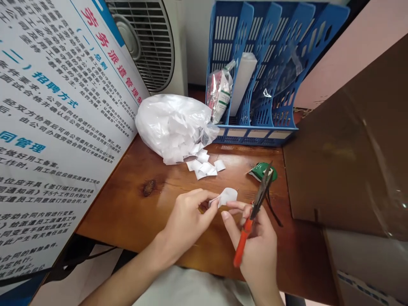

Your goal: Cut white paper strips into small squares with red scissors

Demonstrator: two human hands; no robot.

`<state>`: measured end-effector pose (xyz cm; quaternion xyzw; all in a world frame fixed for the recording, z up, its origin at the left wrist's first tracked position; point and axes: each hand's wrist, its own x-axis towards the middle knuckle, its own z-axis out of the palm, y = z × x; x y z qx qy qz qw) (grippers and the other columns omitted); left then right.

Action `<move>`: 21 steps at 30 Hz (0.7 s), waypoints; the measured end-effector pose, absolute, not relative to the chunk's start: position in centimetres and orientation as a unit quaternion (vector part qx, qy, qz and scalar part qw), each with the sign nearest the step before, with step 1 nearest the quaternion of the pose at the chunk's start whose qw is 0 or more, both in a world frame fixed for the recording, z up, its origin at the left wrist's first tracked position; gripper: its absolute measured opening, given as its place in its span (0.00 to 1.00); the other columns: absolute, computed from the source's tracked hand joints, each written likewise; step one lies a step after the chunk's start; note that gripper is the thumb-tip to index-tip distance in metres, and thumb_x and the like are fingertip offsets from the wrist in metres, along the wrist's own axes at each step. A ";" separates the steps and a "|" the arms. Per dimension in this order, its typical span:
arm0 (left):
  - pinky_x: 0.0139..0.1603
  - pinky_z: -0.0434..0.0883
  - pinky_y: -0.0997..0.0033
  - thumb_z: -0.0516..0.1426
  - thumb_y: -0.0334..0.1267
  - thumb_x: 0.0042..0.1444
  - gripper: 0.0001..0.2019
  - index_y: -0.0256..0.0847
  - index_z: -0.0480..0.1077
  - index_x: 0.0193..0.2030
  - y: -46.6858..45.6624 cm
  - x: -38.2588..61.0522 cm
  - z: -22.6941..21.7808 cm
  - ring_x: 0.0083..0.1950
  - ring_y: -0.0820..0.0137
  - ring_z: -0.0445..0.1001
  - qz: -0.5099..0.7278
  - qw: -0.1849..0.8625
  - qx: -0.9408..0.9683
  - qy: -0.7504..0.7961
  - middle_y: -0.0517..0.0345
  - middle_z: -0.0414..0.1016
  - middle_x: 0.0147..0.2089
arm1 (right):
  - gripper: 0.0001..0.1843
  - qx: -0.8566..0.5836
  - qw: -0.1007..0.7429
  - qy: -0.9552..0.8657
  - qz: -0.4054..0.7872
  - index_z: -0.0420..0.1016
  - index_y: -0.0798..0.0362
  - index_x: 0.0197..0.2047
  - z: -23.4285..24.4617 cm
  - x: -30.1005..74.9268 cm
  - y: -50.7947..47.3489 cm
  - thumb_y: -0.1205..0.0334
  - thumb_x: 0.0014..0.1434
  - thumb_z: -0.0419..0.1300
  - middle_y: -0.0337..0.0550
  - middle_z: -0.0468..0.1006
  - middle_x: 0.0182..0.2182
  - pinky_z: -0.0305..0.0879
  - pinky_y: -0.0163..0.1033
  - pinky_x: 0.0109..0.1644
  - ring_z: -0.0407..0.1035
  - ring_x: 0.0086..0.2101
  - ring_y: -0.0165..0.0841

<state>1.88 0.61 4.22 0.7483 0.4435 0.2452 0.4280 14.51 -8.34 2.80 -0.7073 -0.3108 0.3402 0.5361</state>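
Note:
Between thumb and fingers, my left hand (192, 219) pinches a small piece of white paper (228, 196) with a rounded edge. Close beside it, my right hand (257, 238) has a pair of scissors (245, 242) with orange handles hooked in its curled fingers, the dark blades pointing up and away. The right thumb and index finger are near the paper; whether they touch it I cannot tell. Beyond my hands lies a loose pile of cut white paper squares (204, 165), spilling from a clear plastic bag (168, 110) full of such pieces.
A green object (264, 171) with a dark strap lies behind the scissor blades. A blue file rack (255, 134) stands at the back, holding a plastic packet (219, 91) and a white box (244, 80). A printed board (63, 106) borders the left, cardboard (344, 170) the right. A fan (149, 42) stands behind.

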 end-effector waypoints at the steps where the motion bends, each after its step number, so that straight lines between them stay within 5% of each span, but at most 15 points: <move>1: 0.36 0.70 0.72 0.58 0.36 0.64 0.09 0.41 0.82 0.42 0.6 1.8 4.2 0.33 0.69 0.76 0.248 0.425 0.748 0.445 0.56 0.81 0.35 | 0.16 -0.715 0.534 -0.311 0.328 0.67 0.49 0.40 2.5 14.4 -8.2 0.55 0.57 0.70 0.47 0.80 0.45 0.68 0.41 0.48 0.73 0.40 0.36; 9: 0.35 0.68 0.75 0.59 0.37 0.65 0.08 0.43 0.81 0.43 0.3 1.1 4.0 0.34 0.72 0.74 0.252 0.441 0.748 0.427 0.60 0.79 0.34 | 0.21 -0.716 0.569 -0.291 0.280 0.71 0.49 0.50 0.7 15.1 -7.2 0.56 0.56 0.70 0.47 0.78 0.51 0.65 0.38 0.41 0.67 0.30 0.30; 18: 0.38 0.67 0.76 0.58 0.39 0.67 0.09 0.43 0.80 0.43 1.2 0.3 3.8 0.36 0.73 0.73 0.234 0.472 0.742 0.415 0.61 0.78 0.36 | 0.23 -0.704 0.559 -0.260 0.352 0.66 0.50 0.41 0.8 16.5 -6.8 0.58 0.50 0.75 0.43 0.81 0.39 0.57 0.34 0.27 0.53 0.20 0.24; 21: 0.37 0.67 0.76 0.59 0.40 0.66 0.08 0.43 0.80 0.43 1.4 0.4 3.3 0.36 0.73 0.74 0.236 0.495 0.726 0.416 0.60 0.78 0.36 | 0.23 -0.651 0.594 -0.262 0.393 0.62 0.49 0.37 0.0 16.1 -6.5 0.59 0.51 0.74 0.48 0.81 0.49 0.62 0.34 0.30 0.67 0.27 0.28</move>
